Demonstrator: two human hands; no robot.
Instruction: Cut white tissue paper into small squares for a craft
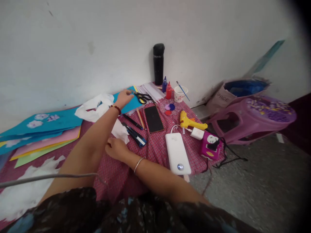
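My left hand (123,98) reaches across to the far side of the table. Its fingers are closed at the blade end of the black-handled scissors (143,98), which lie partly over a blue sheet (118,97). Nearer to me, my right hand (117,149) rests on the checked cloth with its fingers curled in; what they hold, if anything, is hidden. Beside it lie crumpled white tissue (120,130) and a blue-and-black utility knife (136,136). A black pen (132,121), pencils (141,118) and a dark phone (154,119) lie to the right.
A white power bank (178,153), yellow glue gun (191,122) and purple box (211,145) occupy the right side. Paint bottles (168,91), a paper cup (180,94) and a black flask (158,64) stand at the back. Coloured sheets (60,119) lie left; a cable (48,177) crosses my left arm.
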